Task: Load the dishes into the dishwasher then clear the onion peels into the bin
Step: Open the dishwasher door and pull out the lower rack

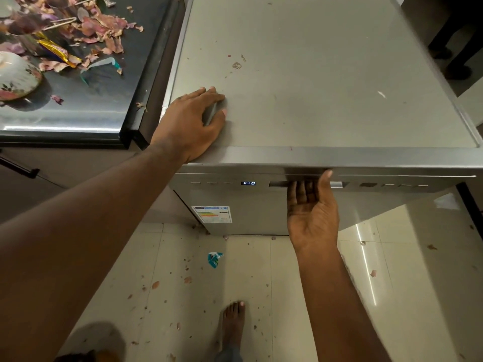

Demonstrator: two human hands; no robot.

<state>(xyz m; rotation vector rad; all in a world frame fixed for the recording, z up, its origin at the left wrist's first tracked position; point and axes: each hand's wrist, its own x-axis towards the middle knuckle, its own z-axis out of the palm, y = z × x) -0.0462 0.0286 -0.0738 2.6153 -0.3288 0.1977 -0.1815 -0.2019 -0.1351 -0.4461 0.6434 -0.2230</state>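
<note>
Pale floor tiles (pixel 183 257) littered with scraps lie under the person, with a torn teal wrapper (pixel 215 259) below and between the two hands; the dishwasher (pixel 313 74) stands shut straight ahead, its display (pixel 248 183) lit just left of the right hand (pixel 312 210). That hand is turned palm up, fingers hooked into the recessed door handle (pixel 308 184), thumb on the ledge above; the left hand (pixel 194 124) lies flat with fingers straight on the dishwasher's top, near its front left corner, bracing. The door looks stiff metal, probably sprung and fairly heavy, so the recess is the right place to pull, steadily, easing it down. Beyond the left hand, on the dark desk (pixel 91 100), sit the onion peels (pixel 99 27), papery and light, likely to scatter; a floral bowl (pixel 15 77) beside them looks breakable and wants a rim grip.
</note>
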